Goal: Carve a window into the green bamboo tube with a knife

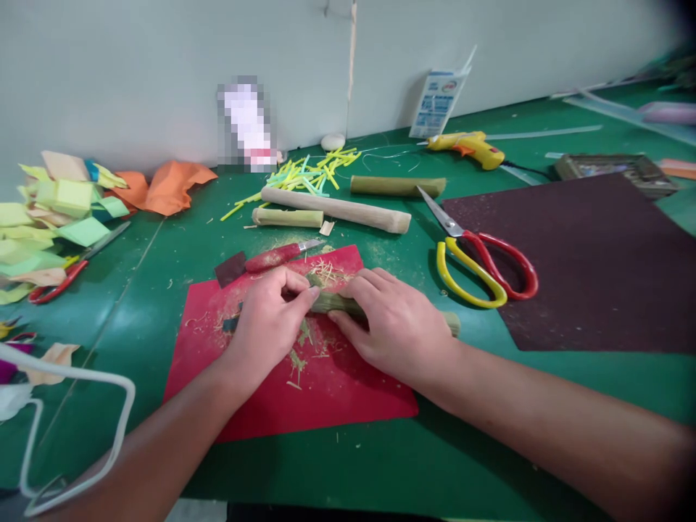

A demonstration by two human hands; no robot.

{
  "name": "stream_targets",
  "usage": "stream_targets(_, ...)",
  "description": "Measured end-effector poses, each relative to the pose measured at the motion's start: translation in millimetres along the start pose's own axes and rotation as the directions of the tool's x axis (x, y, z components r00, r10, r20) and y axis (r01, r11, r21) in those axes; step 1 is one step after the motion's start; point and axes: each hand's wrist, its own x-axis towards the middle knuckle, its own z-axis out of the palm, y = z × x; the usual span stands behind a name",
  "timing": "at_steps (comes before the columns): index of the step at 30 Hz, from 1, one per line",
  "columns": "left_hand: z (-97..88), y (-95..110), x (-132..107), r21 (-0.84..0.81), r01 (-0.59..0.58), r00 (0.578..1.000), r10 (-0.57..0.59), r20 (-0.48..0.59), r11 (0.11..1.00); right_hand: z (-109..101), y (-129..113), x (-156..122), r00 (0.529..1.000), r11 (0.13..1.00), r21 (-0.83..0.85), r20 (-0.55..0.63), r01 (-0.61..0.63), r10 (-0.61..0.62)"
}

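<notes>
A greenish bamboo stick (326, 302) lies crosswise over a red sheet (326, 391). My right hand (399, 322) is closed round its middle, and its far end pokes out beyond my palm. At the stick's left end, my left hand (269, 326) pinches thumb and forefinger together; what they grip is mostly hidden. Pale shavings (329, 274) are scattered on the sheet. Just beyond my left hand rests a red-handled carving knife (280, 255), next to a small dark brown square (230, 269).
Bamboo pieces (337, 208) and yellow-green strips (309, 174) lie behind the sheet. Scissors (478, 264) overlap a dark brown sheet (587, 268) at right, with a yellow glue gun (467, 148) beyond. Folded papers (59, 203) pile up left; a white wire frame (127, 406) stands near my left forearm.
</notes>
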Motion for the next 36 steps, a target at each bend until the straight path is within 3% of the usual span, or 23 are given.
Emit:
stream_targets(3,-2.2,-0.2,-1.4,-0.016,0.008,0.999,-0.007,0.051,1.0,0.0,0.1,0.0,1.0,1.0,-0.003,-0.005,0.005,-0.005)
stream_targets(10,0.4,-2.0,1.3,-0.009,0.007,1.0,-0.007,-0.001,1.0,0.0,1.1,0.1,1.0,1.0,-0.026,0.0,0.0,0.0)
stream_targets(16,-3.8,-2.8,-2.8,-0.028,0.004,0.998,-0.002,0.07,1.0,-0.9,-0.3,-0.4,1.0,1.0,-0.001,0.008,0.019,-0.019)
stream_targets(22,0.7,-0.4,3.5,-0.019,0.018,1.0,-0.017,0.014,1.0,-0.3,1.0,0.6,1.0,1.0,-0.017,0.008,0.014,-0.014)
stream_targets(28,-3.3,-4.3,0.0,-0.081,0.007,0.996,0.0,0.093,0.997,-0.5,0.5,-0.4,1.0,1.0,-0.023,0.011,0.02,-0.02)
stream_targets(33,2.2,-1.0,8.3,-0.046,0.028,1.0,-0.028,0.011,0.999,-0.3,0.0,0.1,1.0,0.999,-0.021,0.003,0.029,-0.029)
stream_targets(36,0.5,2.7,7.9,-0.041,0.032,0.998,-0.03,0.048,0.999,-0.5,1.5,0.1,1.0,1.0,-0.007,-0.009,0.017,-0.017)
